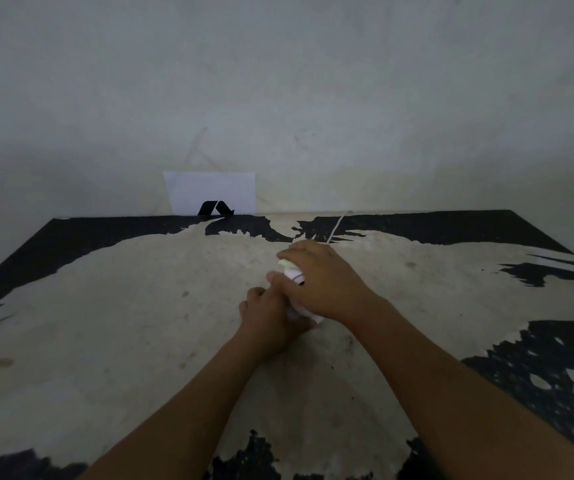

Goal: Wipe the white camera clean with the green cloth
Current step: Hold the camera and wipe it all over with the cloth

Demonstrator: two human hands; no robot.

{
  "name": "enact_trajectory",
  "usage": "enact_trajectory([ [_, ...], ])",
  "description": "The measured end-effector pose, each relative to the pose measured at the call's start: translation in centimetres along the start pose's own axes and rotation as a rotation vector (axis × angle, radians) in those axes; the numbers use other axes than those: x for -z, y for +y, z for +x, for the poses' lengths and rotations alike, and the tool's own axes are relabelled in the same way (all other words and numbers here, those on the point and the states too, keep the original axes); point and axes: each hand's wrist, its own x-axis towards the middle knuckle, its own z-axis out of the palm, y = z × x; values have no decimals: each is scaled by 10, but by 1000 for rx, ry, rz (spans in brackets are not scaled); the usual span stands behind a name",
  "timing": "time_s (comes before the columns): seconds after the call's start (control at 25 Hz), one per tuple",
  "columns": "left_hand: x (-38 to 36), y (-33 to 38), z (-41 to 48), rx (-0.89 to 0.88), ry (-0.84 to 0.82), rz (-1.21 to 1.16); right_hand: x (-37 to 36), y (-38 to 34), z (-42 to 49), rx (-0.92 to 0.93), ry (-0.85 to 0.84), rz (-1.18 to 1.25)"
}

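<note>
The white camera (pixel 295 274) stands on the worn table, mostly hidden between my two hands; only a strip of its white body with a dark spot shows. My left hand (pixel 271 320) grips its lower part from the near left. My right hand (pixel 320 278) lies over its top and right side, pressing a pale green cloth (pixel 284 263) against it; just a small corner of the cloth peeks out under the fingers. A thin white cable (pixel 336 230) runs from behind my right hand toward the wall.
The table (pixel 140 323) has a cream top with peeling black patches along the far, right and near edges. A white card with a black logo (pixel 211 194) leans on the wall at the far edge. The wall is close behind.
</note>
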Motion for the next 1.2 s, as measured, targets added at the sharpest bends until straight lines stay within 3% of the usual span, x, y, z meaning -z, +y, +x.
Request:
enact_trajectory([
  [0.24,1,-2,-5,-15,33,-68,-2,5,-9,-377,69,558],
  [0.28,2,-1,-5,-12,27,-61,-6,3,-17,-359,106,519],
  [0.36,3,1,-4,-11,11,-24,-14,-6,-28,-229,108,213],
  [0.48,2,3,-4,12,8,60,-10,-23,-16,-87,-28,-155],
  [0.56,1,1,-3,14,6,67,-3,-29,-1,-76,-81,-242],
  [0.64,2,0,-2,-1,-8,4,6,-28,11,-115,-94,-118],
  [0.76,4,-2,-5,-22,22,-66,20,-15,16,-318,-103,250],
  [0.92,4,-2,-8,-58,49,-54,-2,2,-7,-543,7,578],
  [1.0,4,-1,-6,-47,47,-30,-15,-4,-23,-516,96,491],
  [1.08,4,1,-5,-39,24,-2,-17,-10,-28,-346,123,258],
  [1.2,-2,3,1,-7,25,54,-9,-21,-19,-107,14,-88],
])
